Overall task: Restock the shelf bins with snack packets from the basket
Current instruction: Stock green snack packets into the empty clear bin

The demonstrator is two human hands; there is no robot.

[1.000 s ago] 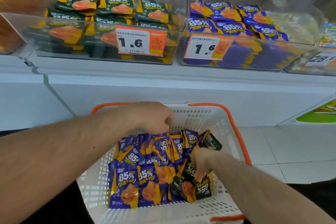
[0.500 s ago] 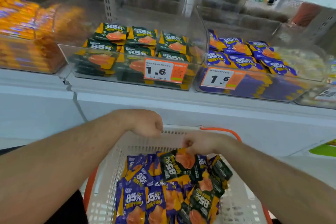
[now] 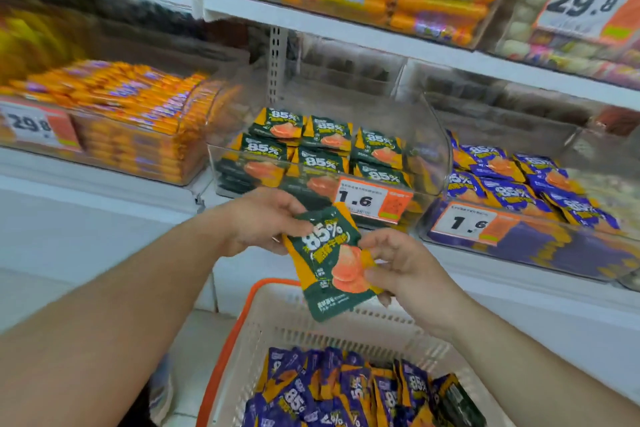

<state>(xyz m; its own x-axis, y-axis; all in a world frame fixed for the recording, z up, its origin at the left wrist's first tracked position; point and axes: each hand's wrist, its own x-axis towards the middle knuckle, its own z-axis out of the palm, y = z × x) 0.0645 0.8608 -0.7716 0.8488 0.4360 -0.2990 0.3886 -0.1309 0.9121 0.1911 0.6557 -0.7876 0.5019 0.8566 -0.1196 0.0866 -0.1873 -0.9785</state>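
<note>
Our fingers (image 3: pixel 375 250) on the right hand (image 3: pixel 412 274) pinch the right edge of the green packet (image 3: pixel 325 260), thumb and fingertips closed on the foil near its printed middle; the left hand (image 3: pixel 263 222) pinches the packet's upper left corner, fingers curled over the top seam; so both hands hold one packet between them, in the air above the basket (image 3: pixel 242 333) and just in front of the green bin (image 3: pixel 433 135).

We judge the packet light and thin, a soft crinkly foil pouch with something small and firm inside; the surface looks glossy and likely slippery, so we take it by the flat sealed edges or corners, where a pinch will not slide and will not crush the contents; it bends easily, so a hold at one end would let it droop.

Half a second ago our hands were low at the basket rim, the right one lifting green packets out of the pile and the left one curled shut beside it with nothing in it; now both hands are raised to bin height and share the packet; the view has tilted up too, so the upper shelf (image 3: pixel 346 28) shows and only the far part of the basket, with its purple packets (image 3: pixel 346 388), remains in sight.
</note>
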